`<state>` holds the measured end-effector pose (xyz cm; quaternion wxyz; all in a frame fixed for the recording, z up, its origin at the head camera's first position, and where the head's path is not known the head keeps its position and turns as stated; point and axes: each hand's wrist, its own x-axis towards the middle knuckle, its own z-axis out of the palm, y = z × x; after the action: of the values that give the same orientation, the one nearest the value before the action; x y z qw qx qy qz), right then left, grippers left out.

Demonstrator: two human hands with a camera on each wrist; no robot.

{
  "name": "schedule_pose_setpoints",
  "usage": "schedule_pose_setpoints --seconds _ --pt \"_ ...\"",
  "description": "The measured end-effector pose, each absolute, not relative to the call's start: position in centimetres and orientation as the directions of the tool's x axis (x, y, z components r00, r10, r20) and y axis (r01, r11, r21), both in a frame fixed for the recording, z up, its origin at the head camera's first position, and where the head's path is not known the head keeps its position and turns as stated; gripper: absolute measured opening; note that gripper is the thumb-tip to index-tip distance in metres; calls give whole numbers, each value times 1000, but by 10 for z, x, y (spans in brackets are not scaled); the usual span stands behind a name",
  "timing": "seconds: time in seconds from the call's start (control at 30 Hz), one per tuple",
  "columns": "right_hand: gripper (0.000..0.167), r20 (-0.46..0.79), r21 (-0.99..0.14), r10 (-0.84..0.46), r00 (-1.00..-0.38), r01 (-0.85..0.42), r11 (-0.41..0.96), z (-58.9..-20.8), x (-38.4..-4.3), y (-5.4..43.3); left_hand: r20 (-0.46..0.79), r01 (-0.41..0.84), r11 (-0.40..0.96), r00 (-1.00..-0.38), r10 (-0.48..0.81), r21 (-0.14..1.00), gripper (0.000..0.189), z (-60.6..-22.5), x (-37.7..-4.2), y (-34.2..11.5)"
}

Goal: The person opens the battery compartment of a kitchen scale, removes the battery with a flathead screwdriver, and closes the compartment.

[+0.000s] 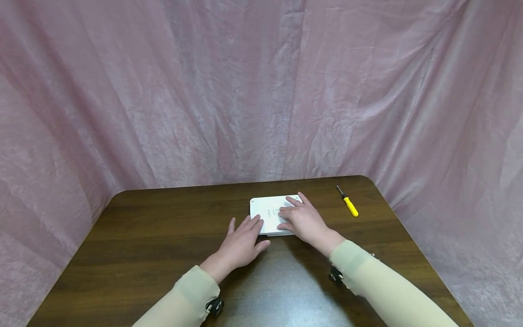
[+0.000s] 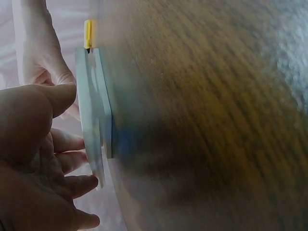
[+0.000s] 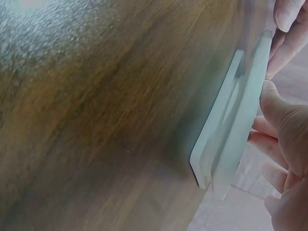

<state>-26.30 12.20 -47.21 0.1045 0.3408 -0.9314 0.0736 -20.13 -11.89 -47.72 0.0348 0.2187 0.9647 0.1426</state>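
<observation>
A flat white rectangular plastic device (image 1: 265,206) with small printed text on its upper face lies on the brown wooden table. In both wrist views its side shows two layers, an upper slab (image 3: 243,113) and a thinner lower plate (image 2: 103,96), with a recess between. My left hand (image 1: 240,245) rests its outstretched fingers at the device's front left corner, thumb apart. On the right part of the upper face lie the loosely bent fingertips and thumb of my right hand (image 1: 307,221). Part of the right edge is hidden under this hand.
A screwdriver with a yellow handle (image 1: 350,206) lies at the table's back right, its shaft pointing away. Behind the table (image 1: 163,218) hangs a pink curtain (image 1: 245,91). Both forearms wear pale sleeves with a small black device at each wrist.
</observation>
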Motion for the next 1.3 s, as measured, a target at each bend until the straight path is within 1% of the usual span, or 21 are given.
schedule_pose_setpoints --seconds 0.5,0.73,0.93,1.17,1.3 --pt "39 275 -42 -630 -726 -664 747 -473 -263 123 -16 407 862 -902 431 302 73 -478 -203 -119" --pt "34 308 15 -675 -670 -706 708 -473 -262 124 -11 411 862 -901 433 297 73 -478 -203 -119" --pt "29 306 65 -694 -652 -713 698 -476 -263 125 -6 411 859 -901 434 305 73 -478 -203 -118" --pt "34 320 4 -669 -671 -705 709 -475 -262 126 -18 407 861 -901 433 305 73 -477 -203 -118" --pt "31 324 -11 -665 -673 -705 709 -476 -262 127 -25 403 860 -902 431 312 73 -477 -204 -118"
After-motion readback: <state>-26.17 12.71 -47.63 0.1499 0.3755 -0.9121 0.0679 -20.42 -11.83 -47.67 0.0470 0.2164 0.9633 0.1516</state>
